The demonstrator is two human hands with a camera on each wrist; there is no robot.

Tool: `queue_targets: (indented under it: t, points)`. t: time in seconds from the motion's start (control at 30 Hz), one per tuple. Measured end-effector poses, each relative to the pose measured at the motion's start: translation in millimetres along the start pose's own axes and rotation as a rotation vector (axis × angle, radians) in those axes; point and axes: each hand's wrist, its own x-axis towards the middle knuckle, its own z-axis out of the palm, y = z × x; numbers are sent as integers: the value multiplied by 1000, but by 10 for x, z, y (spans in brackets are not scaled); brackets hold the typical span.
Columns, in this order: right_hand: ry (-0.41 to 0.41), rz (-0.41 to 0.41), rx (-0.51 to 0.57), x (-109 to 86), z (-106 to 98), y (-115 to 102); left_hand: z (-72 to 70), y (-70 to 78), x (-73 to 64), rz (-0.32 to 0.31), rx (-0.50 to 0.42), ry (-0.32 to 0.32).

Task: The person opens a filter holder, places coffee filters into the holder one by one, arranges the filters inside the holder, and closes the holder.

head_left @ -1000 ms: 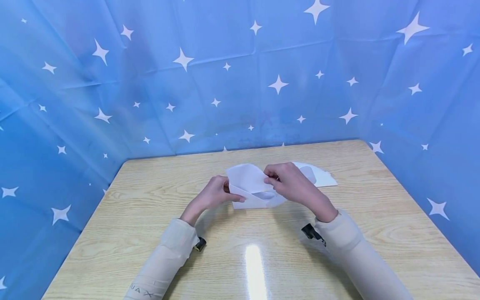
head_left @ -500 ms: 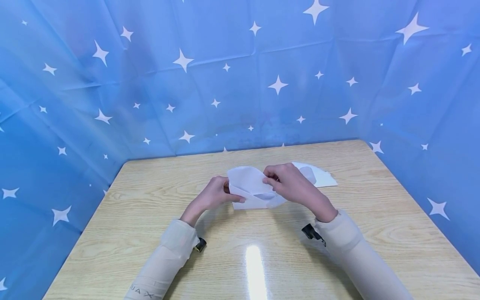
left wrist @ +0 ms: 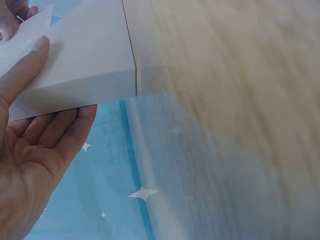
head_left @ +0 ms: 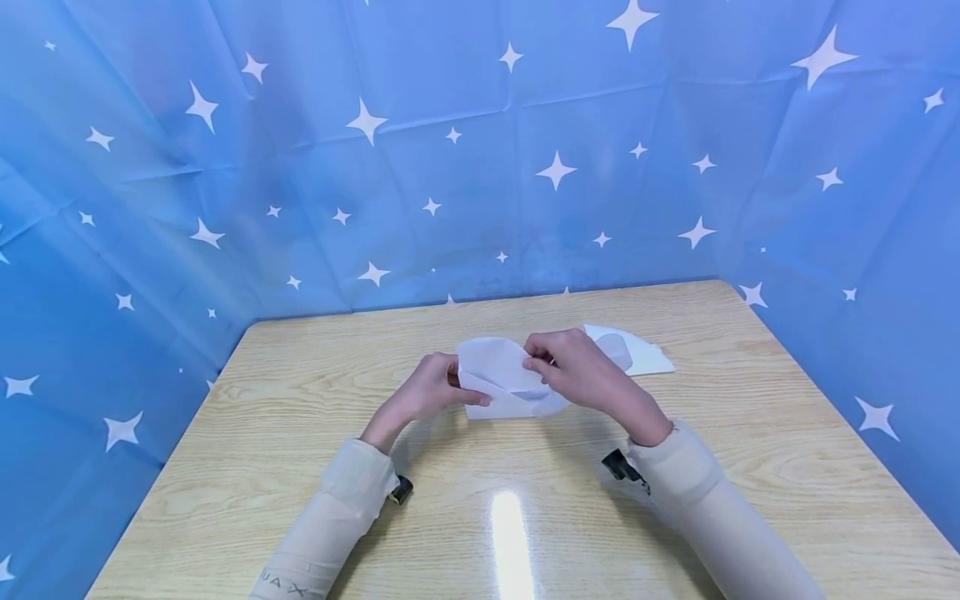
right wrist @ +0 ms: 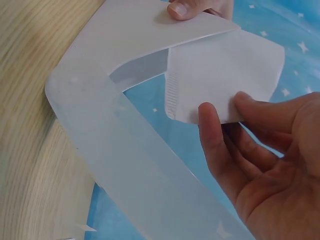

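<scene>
A low white box (head_left: pixel 501 406) with a slanted, V-shaped front opening stands on the table. My left hand (head_left: pixel 431 385) grips its left end, thumb (left wrist: pixel 40 47) on the front face and fingers beneath or behind. A white coffee filter paper (head_left: pixel 491 360) with a rounded edge rises behind the box's front wall. In the right wrist view, a crimped seam runs along one side of the filter paper (right wrist: pixel 225 75). My right hand (head_left: pixel 581 371) pinches the paper's right edge between thumb and fingers. A translucent pale flap (right wrist: pixel 135 150) extends from the box's corner under that hand.
Behind my right hand, a white fan-shaped piece (head_left: pixel 647 354) with a greyish rounded patch lies on the wooden table (head_left: pixel 300 408). A blue curtain with white stars (head_left: pixel 450 167) hangs along the table's back and sides. Small black devices (head_left: pixel 625 468) sit at both wrists.
The filter paper's top edge has sunk slightly lower toward the box and become more rounded in outline. My right hand has shifted slightly left with it; my left hand has stayed still.
</scene>
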Motion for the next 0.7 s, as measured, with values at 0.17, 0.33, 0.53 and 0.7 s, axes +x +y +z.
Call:
queue_targets:
  t: [0.17,0.33,0.53,0.7]
  points:
    - [7,-41,-6,3,16,8,-1,2,2,9,-8,-2]
    - [12,-47,-4,4,29,12,0,-1,7,23,1,-1]
    - [4,-27,-4,7,30,-8,0,3,7,29,-5,-2]
    - [11,-26,-17,18,38,-8,5,-1,8,23,-7,-1]
